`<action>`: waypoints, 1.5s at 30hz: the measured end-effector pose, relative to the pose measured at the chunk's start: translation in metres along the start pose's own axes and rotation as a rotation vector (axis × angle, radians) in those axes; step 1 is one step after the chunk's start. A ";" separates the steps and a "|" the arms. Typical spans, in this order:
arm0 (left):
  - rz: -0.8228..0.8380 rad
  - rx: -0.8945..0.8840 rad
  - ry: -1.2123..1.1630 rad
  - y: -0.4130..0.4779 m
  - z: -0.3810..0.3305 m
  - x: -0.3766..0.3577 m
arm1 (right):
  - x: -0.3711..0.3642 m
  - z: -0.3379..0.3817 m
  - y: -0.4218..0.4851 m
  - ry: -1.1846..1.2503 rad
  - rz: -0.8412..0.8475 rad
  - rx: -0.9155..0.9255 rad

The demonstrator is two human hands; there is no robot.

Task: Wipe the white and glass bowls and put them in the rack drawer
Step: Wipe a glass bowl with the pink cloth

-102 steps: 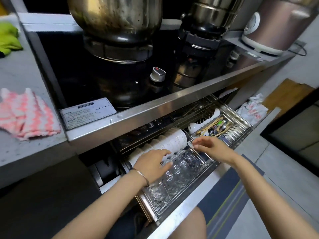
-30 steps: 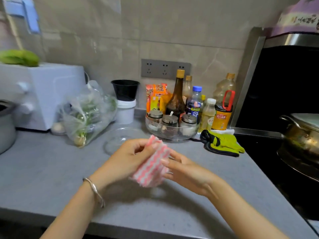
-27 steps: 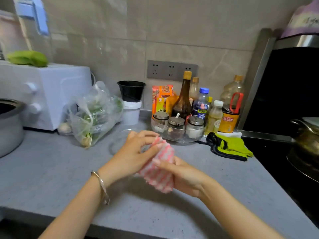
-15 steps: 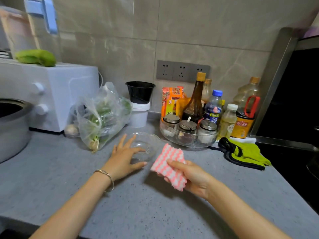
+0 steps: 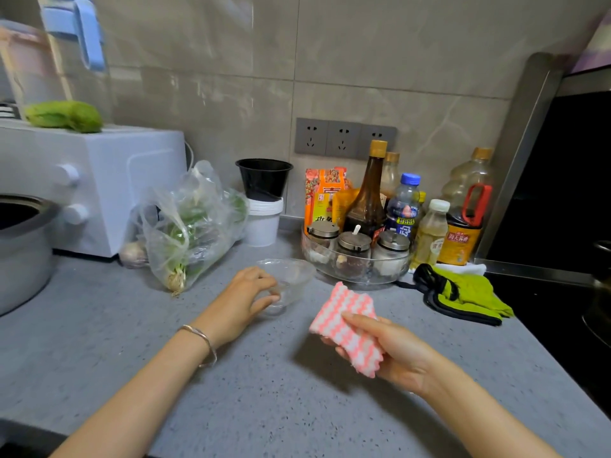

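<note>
Here, the small clear glass bowl sits upright on the grey speckled surface, just in front of the clear round tray of lidded spice jars and near the thin plastic bag of greens. The left grip, a bare hand with a bangle at the wrist, curls its fingers over the bowl's near rim and holds it there. The right grip is clenched on the folded pink-and-white striped cloth, which hangs above the surface and apart from the bowl.

The main risk, as I judge it, is the hold itself. Only one side of a smooth glass rim is taken, so a lift from here could let the bowl pivot, slip out and strike the hard surface. Pressing the thick fold of cloth inside while the bowl is pinched by one edge could twist it loose in the same way. The tray stands very close behind, so a forward or sideways shove while wiping may knock glass against glass. Smears on clear glass are also easy to miss. Neither the white bowl nor the rack drawer is in view.
</note>
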State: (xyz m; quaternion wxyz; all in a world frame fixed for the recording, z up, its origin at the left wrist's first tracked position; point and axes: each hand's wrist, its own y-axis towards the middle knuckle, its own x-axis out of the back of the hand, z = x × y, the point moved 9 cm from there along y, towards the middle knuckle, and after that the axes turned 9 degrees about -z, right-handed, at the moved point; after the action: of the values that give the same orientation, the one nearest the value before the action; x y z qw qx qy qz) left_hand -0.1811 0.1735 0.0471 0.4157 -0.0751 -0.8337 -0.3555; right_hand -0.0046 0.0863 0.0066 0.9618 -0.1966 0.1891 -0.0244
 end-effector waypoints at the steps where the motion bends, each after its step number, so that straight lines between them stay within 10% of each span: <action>1: -0.031 -0.010 -0.052 0.000 -0.010 0.005 | 0.008 0.003 -0.005 0.005 -0.018 0.002; 15: -0.202 0.242 -1.035 0.025 -0.165 -0.025 | 0.136 0.099 -0.116 0.099 -0.289 0.505; 29: -0.238 0.342 -1.081 0.019 -0.263 -0.082 | 0.126 0.122 -0.162 -0.989 -0.599 1.141; 36: -0.310 0.400 -1.086 -0.004 -0.279 -0.074 | 0.138 0.122 -0.165 -0.561 -0.552 1.007; 42: -0.406 0.376 -0.997 -0.017 -0.279 -0.064 | 0.096 0.096 -0.190 -1.036 -0.692 1.306; 45: -0.422 0.398 -1.008 -0.026 -0.283 -0.058 | 0.105 0.105 -0.192 -0.803 -0.585 1.258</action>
State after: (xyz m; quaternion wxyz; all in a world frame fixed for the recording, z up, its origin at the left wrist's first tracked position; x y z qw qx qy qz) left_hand 0.0258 -0.0214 0.1036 -0.1061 0.0125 -0.9764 -0.1876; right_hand 0.1369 -0.0652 0.1331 0.8417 0.3471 -0.2797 -0.3048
